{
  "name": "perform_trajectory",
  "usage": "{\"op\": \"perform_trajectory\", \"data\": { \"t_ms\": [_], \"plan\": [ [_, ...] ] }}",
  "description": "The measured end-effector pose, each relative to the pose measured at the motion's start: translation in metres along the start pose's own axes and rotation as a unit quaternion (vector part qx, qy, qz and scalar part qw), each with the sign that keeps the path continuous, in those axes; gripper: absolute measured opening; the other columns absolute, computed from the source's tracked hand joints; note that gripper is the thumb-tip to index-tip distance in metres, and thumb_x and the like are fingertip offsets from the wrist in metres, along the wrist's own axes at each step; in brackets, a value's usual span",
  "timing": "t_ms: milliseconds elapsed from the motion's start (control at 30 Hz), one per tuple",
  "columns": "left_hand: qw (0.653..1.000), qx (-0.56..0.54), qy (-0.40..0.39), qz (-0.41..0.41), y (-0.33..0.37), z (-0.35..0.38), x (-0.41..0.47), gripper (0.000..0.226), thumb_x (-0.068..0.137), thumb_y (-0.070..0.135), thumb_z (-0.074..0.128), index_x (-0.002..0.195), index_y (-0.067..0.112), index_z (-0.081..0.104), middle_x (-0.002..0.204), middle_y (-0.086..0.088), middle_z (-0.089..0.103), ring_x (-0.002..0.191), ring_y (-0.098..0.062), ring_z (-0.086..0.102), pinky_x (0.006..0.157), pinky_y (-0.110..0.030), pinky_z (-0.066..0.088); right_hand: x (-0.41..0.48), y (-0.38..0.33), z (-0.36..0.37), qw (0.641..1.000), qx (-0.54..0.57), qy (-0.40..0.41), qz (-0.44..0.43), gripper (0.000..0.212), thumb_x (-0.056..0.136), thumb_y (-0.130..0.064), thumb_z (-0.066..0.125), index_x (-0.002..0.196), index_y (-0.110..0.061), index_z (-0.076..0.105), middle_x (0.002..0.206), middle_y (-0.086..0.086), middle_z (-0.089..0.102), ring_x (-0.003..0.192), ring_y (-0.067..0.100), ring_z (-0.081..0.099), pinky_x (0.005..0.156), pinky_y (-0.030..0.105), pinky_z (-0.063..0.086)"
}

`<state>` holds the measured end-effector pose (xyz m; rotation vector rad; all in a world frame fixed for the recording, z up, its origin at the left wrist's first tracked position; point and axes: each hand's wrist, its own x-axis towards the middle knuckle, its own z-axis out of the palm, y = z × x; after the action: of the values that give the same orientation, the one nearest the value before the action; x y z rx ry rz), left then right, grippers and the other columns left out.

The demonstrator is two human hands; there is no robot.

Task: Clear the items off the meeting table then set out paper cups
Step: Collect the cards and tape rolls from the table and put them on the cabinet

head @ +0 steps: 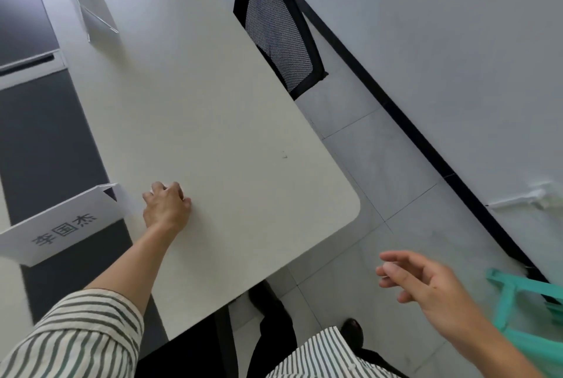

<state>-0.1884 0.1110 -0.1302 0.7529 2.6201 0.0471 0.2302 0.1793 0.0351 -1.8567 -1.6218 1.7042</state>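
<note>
Left hand point(166, 203) curled on the table point(213, 103) — right hand point(426, 280) slack, fingers apart.

Name card point(58, 231), left end off-frame

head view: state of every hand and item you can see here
left hand, resting on the table, fingers curled; a grip cannot be told
right hand, fingers spread, empty, over the floor
name card, standing, folded like a tent
far card stand, standing upright
mesh chair, pushed in against the table edge
</note>
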Motion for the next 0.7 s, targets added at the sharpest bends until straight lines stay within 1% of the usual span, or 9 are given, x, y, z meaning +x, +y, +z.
{"op": "perform_trajectory", "data": {
  "t_ms": [133,233,267,333,400,467,567,633,700],
  "plan": [
    [0.995,-0.099,-0.002,0.016,0.033,-0.009,-0.032,0.037,0.086,0.027,0.055,0.121,0.015,0.048,0.124,-0.015,0.045,0.106,-0.037,0.052,0.075,-0.040,0.044,-0.005,0.010,-0.029,0.999,0.026,0.010,-0.018,0.014,0.089,-0.017,0.063,0.101,-0.019,0.070,0.089,0.000,0.077,0.082,0.017,0.072,0.070,0.033,0.051],
    [0.987,-0.144,-0.014,0.064,0.068,-0.011,-0.065,0.034,0.088,0.025,0.050,0.121,0.018,0.054,0.125,-0.013,0.052,0.105,-0.035,0.057,0.082,-0.038,0.045,-0.010,0.025,-0.059,0.998,0.049,0.017,-0.034,0.014,0.089,-0.016,0.062,0.101,-0.018,0.070,0.089,0.001,0.077,0.081,0.016,0.072,0.070,0.033,0.051],
    [0.985,-0.154,-0.018,0.083,0.081,-0.011,-0.079,0.032,0.089,0.024,0.049,0.119,0.018,0.057,0.122,-0.012,0.056,0.105,-0.034,0.057,0.083,-0.037,0.044,-0.012,0.031,-0.069,0.998,0.057,0.017,-0.038,0.014,0.090,-0.016,0.062,0.101,-0.019,0.069,0.089,0.001,0.077,0.081,0.016,0.072,0.070,0.033,0.051],
    [0.978,-0.178,-0.023,0.106,0.109,-0.011,-0.112,0.026,0.090,0.023,0.048,0.112,0.017,0.060,0.110,-0.008,0.062,0.099,-0.031,0.058,0.081,-0.035,0.044,-0.015,0.046,-0.094,0.996,0.069,0.017,-0.045,0.014,0.090,-0.016,0.062,0.101,-0.019,0.069,0.089,0.001,0.077,0.080,0.015,0.072,0.070,0.033,0.051],
    [0.971,-0.205,-0.027,0.119,0.140,-0.008,-0.149,0.020,0.090,0.024,0.047,0.100,0.016,0.062,0.095,-0.004,0.064,0.089,-0.027,0.059,0.077,-0.037,0.046,-0.017,0.063,-0.123,0.996,0.077,0.017,-0.049,0.013,0.090,-0.015,0.062,0.101,-0.018,0.069,0.088,0.001,0.077,0.080,0.015,0.073,0.070,0.034,0.051],
    [0.965,-0.226,-0.031,0.130,0.170,-0.001,-0.185,0.018,0.090,0.027,0.046,0.084,0.017,0.060,0.080,-0.003,0.064,0.078,-0.026,0.059,0.070,-0.038,0.047,-0.017,0.080,-0.155,0.995,0.085,0.018,-0.053,0.013,0.090,-0.014,0.062,0.100,-0.017,0.070,0.088,0.001,0.077,0.079,0.015,0.072,0.070,0.034,0.051],
    [0.958,-0.235,-0.054,0.153,0.216,0.015,-0.238,0.034,0.095,0.037,0.047,0.067,0.019,0.053,0.062,-0.001,0.057,0.061,-0.021,0.054,0.059,-0.034,0.042,-0.014,0.105,-0.202,0.994,0.088,0.023,-0.060,0.012,0.090,-0.016,0.063,0.099,-0.019,0.070,0.087,0.001,0.076,0.080,0.015,0.072,0.068,0.032,0.051],
    [0.954,-0.236,-0.070,0.169,0.244,0.029,-0.271,0.038,0.095,0.040,0.049,0.064,0.018,0.053,0.059,0.002,0.054,0.058,-0.017,0.050,0.057,-0.032,0.037,-0.010,0.120,-0.233,0.993,0.091,0.031,-0.061,0.012,0.090,-0.015,0.063,0.099,-0.019,0.070,0.087,0.002,0.076,0.079,0.014,0.072,0.067,0.030,0.051],
    [0.946,-0.254,-0.094,0.177,0.266,0.043,-0.299,0.038,0.094,0.039,0.051,0.064,0.017,0.055,0.056,0.004,0.052,0.055,-0.014,0.048,0.055,-0.030,0.036,-0.007,0.133,-0.261,0.993,0.095,0.044,-0.058,0.012,0.090,-0.016,0.063,0.098,-0.020,0.070,0.087,0.003,0.076,0.077,0.011,0.072,0.066,0.029,0.051]
  ]
}}
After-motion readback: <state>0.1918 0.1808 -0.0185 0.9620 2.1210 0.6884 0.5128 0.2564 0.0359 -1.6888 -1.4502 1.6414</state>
